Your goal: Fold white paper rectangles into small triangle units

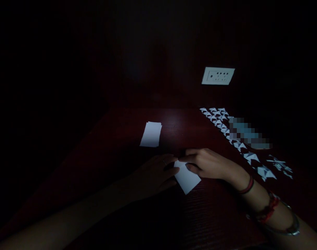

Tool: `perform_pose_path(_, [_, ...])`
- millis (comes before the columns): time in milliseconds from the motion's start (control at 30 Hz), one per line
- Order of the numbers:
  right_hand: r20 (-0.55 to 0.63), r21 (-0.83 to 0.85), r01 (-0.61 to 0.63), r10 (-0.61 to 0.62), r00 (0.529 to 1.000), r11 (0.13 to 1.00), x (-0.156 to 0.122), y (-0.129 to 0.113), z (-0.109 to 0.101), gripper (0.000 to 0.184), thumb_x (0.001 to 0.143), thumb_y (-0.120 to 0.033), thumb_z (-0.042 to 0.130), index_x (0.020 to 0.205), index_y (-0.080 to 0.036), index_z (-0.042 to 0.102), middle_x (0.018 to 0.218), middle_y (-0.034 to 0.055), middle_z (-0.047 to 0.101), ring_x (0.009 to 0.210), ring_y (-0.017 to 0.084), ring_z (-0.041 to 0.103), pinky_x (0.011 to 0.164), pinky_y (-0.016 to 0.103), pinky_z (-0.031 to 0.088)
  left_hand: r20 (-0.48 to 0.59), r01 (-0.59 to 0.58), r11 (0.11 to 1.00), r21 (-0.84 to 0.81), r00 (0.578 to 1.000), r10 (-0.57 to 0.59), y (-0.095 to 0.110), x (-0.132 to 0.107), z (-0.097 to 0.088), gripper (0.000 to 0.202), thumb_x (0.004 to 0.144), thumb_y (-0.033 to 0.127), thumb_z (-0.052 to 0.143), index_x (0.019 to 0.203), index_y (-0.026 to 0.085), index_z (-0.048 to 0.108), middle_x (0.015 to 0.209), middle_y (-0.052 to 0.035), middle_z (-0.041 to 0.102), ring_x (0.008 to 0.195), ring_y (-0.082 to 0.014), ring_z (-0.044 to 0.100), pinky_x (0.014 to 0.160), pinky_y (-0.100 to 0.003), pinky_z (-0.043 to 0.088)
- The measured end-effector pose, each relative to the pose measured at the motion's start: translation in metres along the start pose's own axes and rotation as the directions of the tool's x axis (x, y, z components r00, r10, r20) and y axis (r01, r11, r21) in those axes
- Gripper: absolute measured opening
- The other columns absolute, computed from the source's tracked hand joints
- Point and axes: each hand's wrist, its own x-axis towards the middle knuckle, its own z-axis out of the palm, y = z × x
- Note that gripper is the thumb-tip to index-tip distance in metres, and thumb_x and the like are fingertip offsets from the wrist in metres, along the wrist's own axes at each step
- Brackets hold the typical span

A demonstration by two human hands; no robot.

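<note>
A small white paper sheet (187,180) lies on the dark red table (117,139) in front of me. My left hand (153,173) rests on its left edge, fingers curled down onto the paper. My right hand (207,163) presses the paper's upper part, fingertips bent and pinching the edge where both hands meet. Most of the sheet's top is hidden under my fingers. Red bands and a metal bangle circle my right wrist.
A small stack of white paper slips (151,134) lies further back, left of centre. Several folded white paper pieces (218,116) run in a row along the right side. A white wall socket (217,75) sits behind. The surroundings are very dark.
</note>
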Motion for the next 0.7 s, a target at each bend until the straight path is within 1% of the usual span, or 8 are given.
perform_pose_path(133, [-0.012, -0.014, 0.013, -0.014, 1.0, 1.0, 0.001, 0.001, 0.0, 0.029, 0.08, -0.017, 0.041, 0.105, -0.02, 0.055, 0.085, 0.004, 0.055, 0.07, 0.013, 0.053, 0.062, 0.024, 0.04, 0.003, -0.004, 0.999, 0.031, 1.0, 0.004, -0.001, 0.0, 0.001, 0.031, 0.085, 0.034, 0.041, 0.113, 0.02, 0.044, 0.121, -0.0072, 0.04, 0.113, -0.0223, 0.034, 0.09, -0.039, 0.034])
perform_pose_path(200, [-0.011, -0.026, 0.021, -0.022, 1.0, 0.999, 0.001, 0.001, 0.0, 0.028, 0.08, -0.016, 0.041, 0.103, -0.02, 0.057, 0.084, 0.0041, 0.056, 0.07, 0.013, 0.054, 0.062, 0.024, 0.039, 0.017, 0.005, 0.999, 0.04, 1.0, -0.005, -0.001, -0.001, 0.001, 0.031, 0.085, 0.034, 0.041, 0.113, 0.021, 0.044, 0.121, -0.0064, 0.041, 0.111, -0.0222, 0.036, 0.089, -0.039, 0.035])
perform_pose_path(367, [-0.011, -0.056, 0.009, -0.01, 1.0, 0.998, 0.001, 0.001, -0.004, 0.024, 0.078, -0.014, 0.042, 0.089, -0.017, 0.063, 0.082, 0.0044, 0.058, 0.07, 0.013, 0.054, 0.062, 0.024, 0.039, 0.037, 0.029, 0.998, 0.057, 0.999, -0.031, 0.002, -0.002, -0.001, 0.031, 0.086, 0.035, 0.039, 0.113, 0.023, 0.044, 0.122, -0.0039, 0.041, 0.109, -0.0222, 0.037, 0.088, -0.04, 0.034])
perform_pose_path(567, [0.025, -0.044, -0.005, 0.007, 1.0, 0.999, -0.006, 0.0, -0.011, 0.026, 0.074, -0.011, 0.044, 0.087, -0.02, 0.065, 0.08, 0.0033, 0.061, 0.07, 0.012, 0.055, 0.06, 0.023, 0.038, 0.034, 0.044, 0.997, 0.068, 0.998, -0.046, 0.003, -0.001, -0.002, 0.03, 0.087, 0.036, 0.037, 0.112, 0.023, 0.045, 0.122, -0.0031, 0.041, 0.109, -0.021, 0.038, 0.089, -0.038, 0.033])
perform_pose_path(700, [0.032, -0.041, -0.009, 0.01, 0.999, 0.999, -0.009, 0.004, -0.012, 0.027, 0.074, -0.011, 0.044, 0.088, -0.021, 0.065, 0.081, 0.003, 0.061, 0.072, 0.013, 0.056, 0.062, 0.023, 0.039, 0.04, 0.049, 0.997, 0.054, 0.998, -0.051, 0.003, -0.001, -0.001, 0.03, 0.086, 0.036, 0.039, 0.112, 0.023, 0.045, 0.12, -0.0032, 0.042, 0.108, -0.0211, 0.039, 0.087, -0.038, 0.035])
